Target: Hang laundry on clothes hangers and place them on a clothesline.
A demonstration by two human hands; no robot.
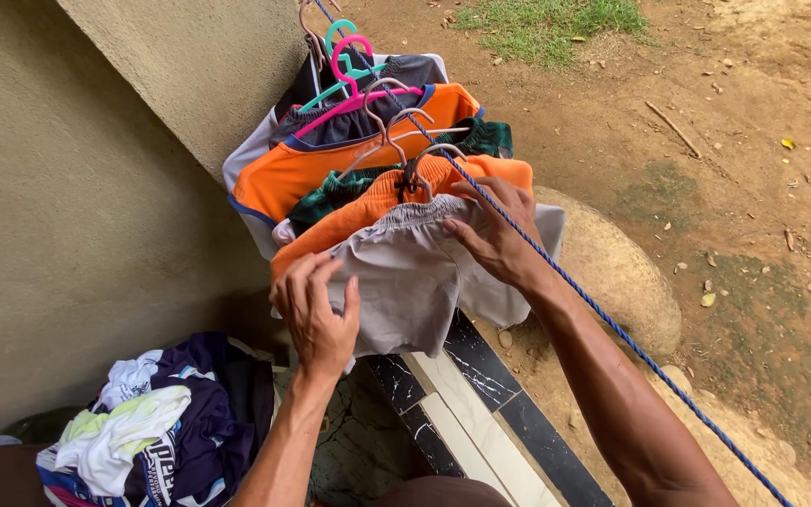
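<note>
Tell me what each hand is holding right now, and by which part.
Both hold the grey shorts hanging on the blue line: left hand grips the lower left edge, right hand the waistband at the right.

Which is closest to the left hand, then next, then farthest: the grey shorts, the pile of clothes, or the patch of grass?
From the left hand:
1. Grey shorts, touching its fingers, on the line.
2. Pile of clothes, down at the lower left.
3. Patch of grass, far off at the top.
</note>
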